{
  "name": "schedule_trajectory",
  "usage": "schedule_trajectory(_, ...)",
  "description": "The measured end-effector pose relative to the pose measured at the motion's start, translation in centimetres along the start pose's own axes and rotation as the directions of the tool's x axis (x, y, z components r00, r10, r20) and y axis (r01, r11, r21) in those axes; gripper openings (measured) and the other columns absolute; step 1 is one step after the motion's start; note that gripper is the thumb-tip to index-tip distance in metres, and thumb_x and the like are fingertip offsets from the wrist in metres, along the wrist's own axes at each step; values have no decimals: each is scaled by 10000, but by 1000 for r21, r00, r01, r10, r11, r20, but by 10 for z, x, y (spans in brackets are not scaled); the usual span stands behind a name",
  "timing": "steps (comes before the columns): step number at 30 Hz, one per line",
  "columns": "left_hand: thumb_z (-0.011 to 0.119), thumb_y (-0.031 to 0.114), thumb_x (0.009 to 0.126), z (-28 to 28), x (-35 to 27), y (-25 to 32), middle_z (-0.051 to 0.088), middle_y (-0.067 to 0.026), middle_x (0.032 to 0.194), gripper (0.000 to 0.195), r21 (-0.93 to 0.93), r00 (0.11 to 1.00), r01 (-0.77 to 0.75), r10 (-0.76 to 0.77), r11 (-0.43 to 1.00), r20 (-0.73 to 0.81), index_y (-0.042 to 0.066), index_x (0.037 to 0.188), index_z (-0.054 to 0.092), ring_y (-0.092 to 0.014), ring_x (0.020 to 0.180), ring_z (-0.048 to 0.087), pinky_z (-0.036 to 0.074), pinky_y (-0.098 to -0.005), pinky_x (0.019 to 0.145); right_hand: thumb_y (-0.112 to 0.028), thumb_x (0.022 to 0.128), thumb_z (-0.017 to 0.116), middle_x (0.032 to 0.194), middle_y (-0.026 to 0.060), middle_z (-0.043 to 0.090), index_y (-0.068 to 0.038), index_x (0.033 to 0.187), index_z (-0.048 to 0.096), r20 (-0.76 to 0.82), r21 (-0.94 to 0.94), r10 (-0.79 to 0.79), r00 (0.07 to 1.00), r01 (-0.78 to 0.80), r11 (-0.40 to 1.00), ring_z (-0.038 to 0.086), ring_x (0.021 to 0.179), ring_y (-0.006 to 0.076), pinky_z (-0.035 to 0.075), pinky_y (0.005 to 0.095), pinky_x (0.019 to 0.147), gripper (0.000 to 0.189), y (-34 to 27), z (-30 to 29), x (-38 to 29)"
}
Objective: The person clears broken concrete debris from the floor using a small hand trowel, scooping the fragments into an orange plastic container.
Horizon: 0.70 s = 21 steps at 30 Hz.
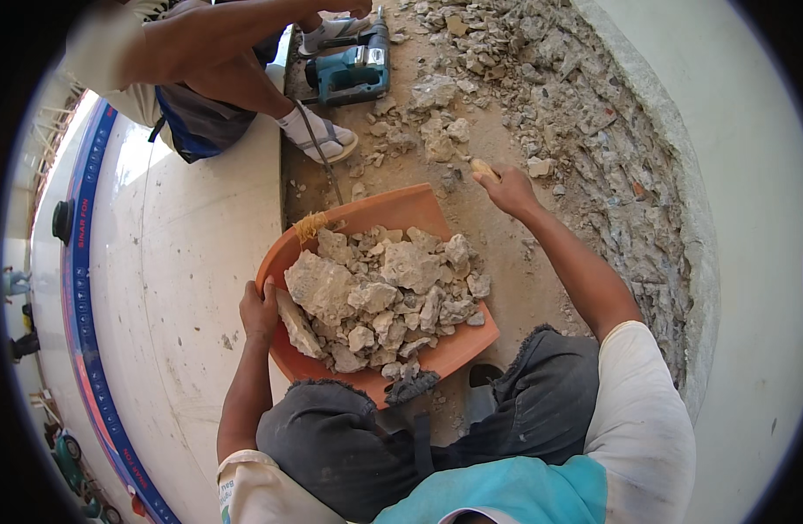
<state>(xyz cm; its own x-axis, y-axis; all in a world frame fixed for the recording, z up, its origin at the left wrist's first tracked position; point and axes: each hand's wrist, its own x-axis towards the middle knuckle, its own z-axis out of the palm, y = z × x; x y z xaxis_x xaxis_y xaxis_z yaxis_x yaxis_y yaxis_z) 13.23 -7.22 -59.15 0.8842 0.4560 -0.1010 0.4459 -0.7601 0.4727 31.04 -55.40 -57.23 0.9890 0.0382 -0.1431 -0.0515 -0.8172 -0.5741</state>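
An orange plastic scoop pan (464, 350), heaped with broken concrete chunks (375, 288), rests in front of my knees. My left hand (260, 309) grips its left rim, thumb over the edge. Yellowish twine (311, 226) is wound around the rim farther up, and a dark frayed binding (411, 388) sits at the near corner. Beyond the pan's open side, my right hand (511, 190) is closed around the wooden handle (485, 170) of a small hand tool. Its thin metal neck points at loose rubble (437, 137); the blade cannot be made out.
At the upper left, another person's leg and sandalled foot (319, 137) are close to the pan. A teal demolition hammer (352, 75) lies beside that foot, with a cable (316, 141) nearby. Rough broken concrete (611, 170) lines the right; a pale slab (192, 262) lies left.
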Motion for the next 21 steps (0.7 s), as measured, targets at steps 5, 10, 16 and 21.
schedule_trajectory(5, 392, 536, 978, -5, 4, -7, 619, -251, 789, 600, -71, 999, 35, -33, 997, 29, -33, 874, 552, -408, 758, 599, 457, -456, 714, -403, 865, 645, 773, 211, 653, -25, 1006, 668, -2, -72, -131, 991, 131, 989, 644, 759, 376, 484, 456, 677, 404, -26, -50, -53)
schedule_trajectory(10, 322, 542, 993, -6, 4, 3, 646, -242, 883, 644, -257, 1000, 20, -23, 966, -8, -41, 965, 594, -387, 854, 617, 458, -444, 778, -352, 874, 654, 832, 180, 653, -35, 1072, 658, 106, -224, -363, 926, 378, 898, 646, 779, 352, 492, 430, 670, 374, -65, -81, -115)
schedule_trajectory(16, 340, 488, 999, -2, 6, 2, 642, -268, 903, 593, -174, 1000, 23, -22, 984, 9, -48, 954, 591, -432, 881, 608, 454, -477, 790, -394, 861, 638, 825, 186, 663, -45, 1037, 664, 247, -199, -365, 898, 415, 888, 652, 783, 365, 501, 446, 682, 392, -75, -74, -137)
schedule_trajectory(21, 368, 415, 1003, -1, 9, 1, 629, -291, 893, 507, -73, 1000, -6, 7, 997, 10, -42, 925, 573, -469, 869, 595, 450, -499, 771, -422, 836, 638, 662, 148, 659, -16, 877, 693, 321, -109, 66, 945, -33, 993, 661, 619, 272, 501, 392, 612, 412, -9, -78, -91)
